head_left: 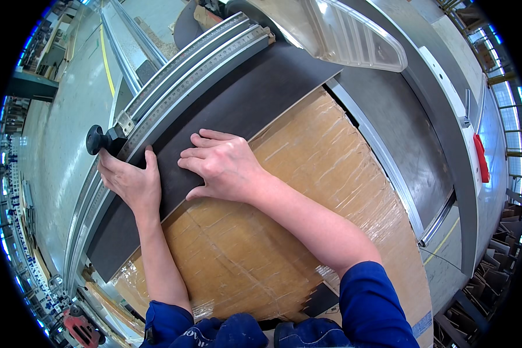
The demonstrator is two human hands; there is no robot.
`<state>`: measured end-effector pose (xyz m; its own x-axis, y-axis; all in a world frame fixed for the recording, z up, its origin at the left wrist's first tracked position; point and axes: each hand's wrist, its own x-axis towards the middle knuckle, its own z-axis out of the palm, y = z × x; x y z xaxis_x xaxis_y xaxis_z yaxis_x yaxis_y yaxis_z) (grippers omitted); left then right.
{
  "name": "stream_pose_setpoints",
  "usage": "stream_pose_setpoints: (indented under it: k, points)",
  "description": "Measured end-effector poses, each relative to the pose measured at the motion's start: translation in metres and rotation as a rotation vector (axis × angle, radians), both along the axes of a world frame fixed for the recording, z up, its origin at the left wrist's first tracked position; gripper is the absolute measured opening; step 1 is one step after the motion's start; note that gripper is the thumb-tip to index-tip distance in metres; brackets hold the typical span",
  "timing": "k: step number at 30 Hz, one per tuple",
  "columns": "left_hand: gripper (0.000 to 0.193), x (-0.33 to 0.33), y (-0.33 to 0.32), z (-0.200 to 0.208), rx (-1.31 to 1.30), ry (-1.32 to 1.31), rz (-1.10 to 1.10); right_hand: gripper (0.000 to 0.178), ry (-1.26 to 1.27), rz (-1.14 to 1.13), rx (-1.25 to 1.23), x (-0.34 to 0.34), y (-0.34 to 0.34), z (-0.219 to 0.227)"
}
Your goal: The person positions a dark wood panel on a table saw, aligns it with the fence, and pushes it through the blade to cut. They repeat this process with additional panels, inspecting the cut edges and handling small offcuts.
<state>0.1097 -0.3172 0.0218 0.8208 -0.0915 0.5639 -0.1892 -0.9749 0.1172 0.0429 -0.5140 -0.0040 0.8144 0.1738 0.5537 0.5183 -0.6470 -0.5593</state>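
Observation:
A long dark board (238, 98) lies along a curved-looking metal fence with a ruled scale (200, 72). My left hand (133, 180) straddles this fence, its fingers on the outer side just below a black knob (97, 140) and its thumb at the board's side. My right hand (223, 165) rests palm down on the dark board, holding nothing, with its fingers apart and slightly bent. Beneath both forearms is a large brown sheet (307, 191) covered in wrinkled clear film, next to the dark board's near edge.
A clear plastic guard (354, 40) hangs over the board's far right end. Right of the brown sheet runs a metal rail (383, 162) beside a grey machine table (409, 116). A red handle-like part (481, 158) sits at the right. A red machine (81, 327) stands lower left.

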Motion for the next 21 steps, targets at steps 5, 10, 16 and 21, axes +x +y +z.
stream_pose_setpoints:
  k: [5, 10, 16, 21]
  points:
    - [0.093, -0.0002, 0.0, 0.0011, 0.002, 0.006, 0.002, 0.059, 0.01, 0.004, -0.007, -0.0006, -0.0002, 0.0022]
    - [0.093, 0.0, -0.0007, 0.0019, -0.003, 0.014, 0.02, 0.058, 0.001, 0.002, -0.008, 0.0001, -0.0002, 0.002]
    - [0.093, 0.0008, -0.0008, 0.0001, 0.003, -0.003, 0.018, 0.059, -0.005, 0.003, -0.004, 0.0012, -0.0006, 0.0]
    - [0.093, 0.0011, 0.0003, -0.001, 0.003, -0.006, 0.014, 0.059, -0.002, 0.002, -0.001, 0.0013, 0.0, -0.0002]
